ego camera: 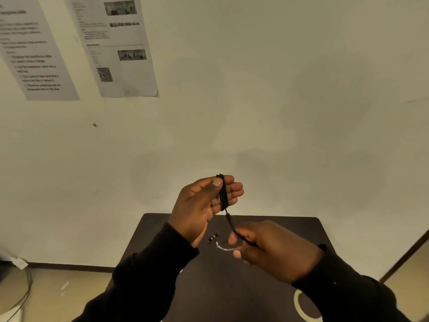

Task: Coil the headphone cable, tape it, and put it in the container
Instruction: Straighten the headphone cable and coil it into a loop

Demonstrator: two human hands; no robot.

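Left hand [204,203] raised above dark table [290,231], thumb pinning coiled turns of headphone cable [223,194] against fingers. Cable tail runs toward 5 o'clock into right hand [276,249], pinched closed on it.

My left hand [204,203] is raised above the far edge of the table [290,231], the cable [223,194] wound across its fingers. From there the cable runs down and right into my right hand [271,249], nearer me and lower. On the table under my hands lie a small object [213,237] (too blurred to name) and a ring-shaped thing [224,247]. Two printed sheets [116,45] hang on the wall [278,89], far left.
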